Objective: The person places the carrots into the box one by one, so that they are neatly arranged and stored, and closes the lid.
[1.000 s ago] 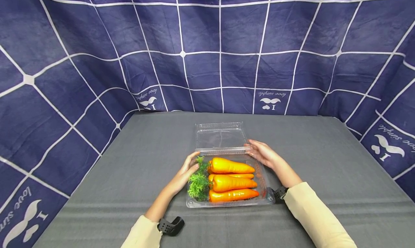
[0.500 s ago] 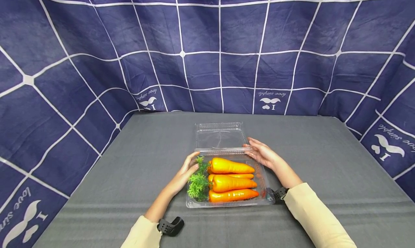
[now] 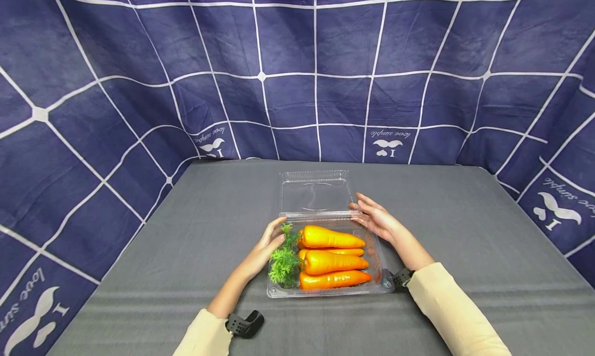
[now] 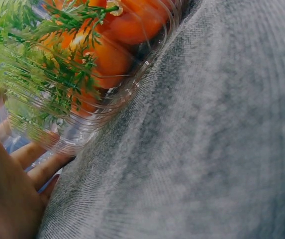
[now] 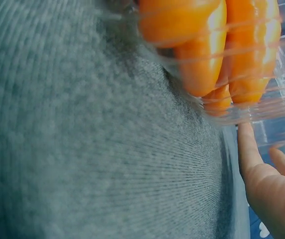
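A clear plastic clamshell box (image 3: pixel 325 294) lies on the grey table with its lid (image 3: pixel 297 197) swung back on the far side, tilted slightly upward. Inside are several orange carrots (image 3: pixel 327 263), tips to the right, with leafy green tops (image 3: pixel 282 268) at the left end. My left hand (image 3: pixel 260 252) rests along the left wall, its fairly straight fingers (image 4: pixel 45 169) against the clear side in the left wrist view. At the far right corner, beside the hinge, my right hand (image 3: pixel 378 222) has extended fingertips touching the lid's edge; its fingers (image 5: pixel 249 147) reach the box's end wall.
The grey cloth-covered table (image 3: pixel 223 201) stretches around the box. A dark blue curtain (image 3: pixel 344 103) with white grid lines hangs behind and at both sides. Black wristbands (image 3: pixel 244 325) sit on both wrists below cream sleeves (image 3: pixel 457 309).
The lid's far edge has risen a little, and my right fingertips have moved slightly up and away along it. The left hand, box and carrots stay in place.
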`<action>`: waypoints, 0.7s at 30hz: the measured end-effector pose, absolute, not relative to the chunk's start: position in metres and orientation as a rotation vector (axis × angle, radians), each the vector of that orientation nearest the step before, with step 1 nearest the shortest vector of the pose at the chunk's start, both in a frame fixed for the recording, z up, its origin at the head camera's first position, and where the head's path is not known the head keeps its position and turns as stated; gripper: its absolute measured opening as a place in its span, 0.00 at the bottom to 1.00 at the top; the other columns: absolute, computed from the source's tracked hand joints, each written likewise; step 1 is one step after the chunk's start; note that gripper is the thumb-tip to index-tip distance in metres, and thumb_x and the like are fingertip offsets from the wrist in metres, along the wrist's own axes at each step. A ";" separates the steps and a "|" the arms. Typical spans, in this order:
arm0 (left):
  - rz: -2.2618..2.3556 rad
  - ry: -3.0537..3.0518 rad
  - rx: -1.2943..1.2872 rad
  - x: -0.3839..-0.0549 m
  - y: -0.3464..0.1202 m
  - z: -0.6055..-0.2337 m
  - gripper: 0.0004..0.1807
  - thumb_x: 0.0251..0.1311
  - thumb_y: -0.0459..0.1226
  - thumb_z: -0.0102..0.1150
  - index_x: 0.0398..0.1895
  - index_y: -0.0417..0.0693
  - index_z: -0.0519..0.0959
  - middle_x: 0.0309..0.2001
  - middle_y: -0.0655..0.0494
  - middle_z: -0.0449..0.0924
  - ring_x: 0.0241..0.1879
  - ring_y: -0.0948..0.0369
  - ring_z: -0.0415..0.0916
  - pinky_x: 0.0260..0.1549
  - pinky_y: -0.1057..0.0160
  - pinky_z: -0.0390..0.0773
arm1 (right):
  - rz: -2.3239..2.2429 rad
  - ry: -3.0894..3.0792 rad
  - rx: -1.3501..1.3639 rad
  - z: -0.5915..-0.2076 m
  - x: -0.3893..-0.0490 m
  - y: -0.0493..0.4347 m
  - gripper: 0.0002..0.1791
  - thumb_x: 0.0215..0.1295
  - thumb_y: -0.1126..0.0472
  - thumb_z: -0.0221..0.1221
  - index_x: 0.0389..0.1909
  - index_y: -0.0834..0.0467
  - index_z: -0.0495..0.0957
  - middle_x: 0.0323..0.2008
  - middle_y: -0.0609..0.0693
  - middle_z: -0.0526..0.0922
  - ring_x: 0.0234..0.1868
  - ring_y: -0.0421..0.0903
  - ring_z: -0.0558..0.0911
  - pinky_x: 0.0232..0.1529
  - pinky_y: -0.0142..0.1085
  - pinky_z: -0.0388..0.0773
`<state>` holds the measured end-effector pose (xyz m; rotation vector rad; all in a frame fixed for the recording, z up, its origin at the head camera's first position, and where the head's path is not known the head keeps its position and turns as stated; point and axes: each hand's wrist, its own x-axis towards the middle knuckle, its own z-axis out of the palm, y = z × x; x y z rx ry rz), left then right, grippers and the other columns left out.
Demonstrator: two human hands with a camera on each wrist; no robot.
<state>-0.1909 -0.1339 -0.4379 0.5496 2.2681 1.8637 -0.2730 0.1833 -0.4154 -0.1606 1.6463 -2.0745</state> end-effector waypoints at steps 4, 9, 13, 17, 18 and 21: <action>1.861 2.269 0.549 -0.191 -0.133 -0.438 0.27 0.68 0.39 0.38 0.69 0.51 0.48 0.70 0.46 0.45 0.68 0.44 0.48 0.63 0.42 0.54 | -2.098 1.650 -0.148 -0.414 -0.272 0.184 0.32 0.73 0.58 0.34 0.71 0.54 0.29 0.70 0.65 0.38 0.69 0.57 0.53 0.45 0.23 0.73; 1.867 2.270 0.547 -0.191 -0.133 -0.438 0.27 0.68 0.39 0.39 0.69 0.51 0.48 0.70 0.46 0.46 0.67 0.44 0.49 0.62 0.42 0.55 | -2.146 1.632 -0.146 -0.413 -0.271 0.184 0.33 0.72 0.58 0.37 0.71 0.54 0.31 0.70 0.65 0.39 0.48 0.36 0.75 0.44 0.24 0.74; 1.867 2.270 0.546 -0.190 -0.133 -0.438 0.27 0.68 0.39 0.39 0.69 0.51 0.48 0.70 0.45 0.46 0.67 0.44 0.50 0.62 0.42 0.55 | -2.193 1.618 -0.168 -0.412 -0.270 0.184 0.33 0.72 0.60 0.37 0.71 0.54 0.32 0.70 0.65 0.38 0.42 0.32 0.78 0.44 0.25 0.74; 1.868 2.267 0.549 -0.190 -0.133 -0.438 0.28 0.68 0.39 0.38 0.69 0.50 0.48 0.70 0.45 0.46 0.67 0.44 0.49 0.62 0.42 0.55 | -2.211 1.626 -0.193 -0.411 -0.270 0.183 0.32 0.72 0.62 0.37 0.71 0.54 0.33 0.70 0.63 0.38 0.43 0.32 0.78 0.45 0.25 0.75; 1.868 2.268 0.551 -0.190 -0.134 -0.438 0.28 0.67 0.39 0.38 0.69 0.49 0.48 0.70 0.44 0.46 0.67 0.44 0.50 0.62 0.42 0.55 | -2.216 1.628 -0.194 -0.411 -0.270 0.183 0.32 0.72 0.62 0.37 0.71 0.53 0.34 0.71 0.63 0.38 0.43 0.32 0.78 0.45 0.25 0.75; 1.869 2.270 0.564 -0.191 -0.134 -0.438 0.28 0.67 0.38 0.38 0.69 0.49 0.48 0.70 0.44 0.46 0.67 0.44 0.50 0.62 0.42 0.55 | -2.224 1.653 -0.204 -0.411 -0.270 0.184 0.33 0.72 0.62 0.38 0.71 0.53 0.34 0.71 0.62 0.38 0.42 0.31 0.79 0.44 0.25 0.76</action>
